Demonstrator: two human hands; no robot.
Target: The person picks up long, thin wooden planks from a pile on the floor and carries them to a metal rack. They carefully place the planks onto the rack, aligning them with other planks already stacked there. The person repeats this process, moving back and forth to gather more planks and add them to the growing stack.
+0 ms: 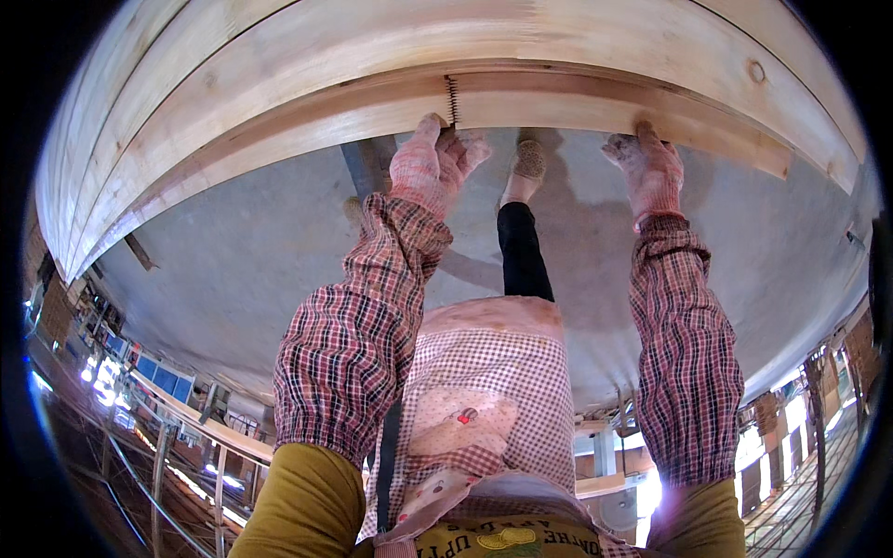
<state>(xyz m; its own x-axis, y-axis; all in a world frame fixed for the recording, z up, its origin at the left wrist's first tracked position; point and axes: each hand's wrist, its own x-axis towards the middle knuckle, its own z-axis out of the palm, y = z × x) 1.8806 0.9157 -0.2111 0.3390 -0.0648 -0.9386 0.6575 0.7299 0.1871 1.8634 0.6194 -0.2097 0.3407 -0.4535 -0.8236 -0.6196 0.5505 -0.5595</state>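
A long narrow wooden strip (558, 104) lies along the near edge of a stack of wide pale boards (372, 46). It is made of two pieces that meet at a toothed finger joint (453, 99). My left hand (433, 163), in a pinkish work glove, grips the strip's edge right at that joint. My right hand (648, 166), gloved the same way, holds the edge of the right-hand piece further along. Both arms wear plaid sleeves.
Below the boards is a grey concrete floor (279, 260). My foot (528, 167) in a light shoe stands between my hands, and a checked apron hangs beneath me. A small wood offcut (139, 251) lies on the floor at left. Workshop racks and windows curve along the lower rim.
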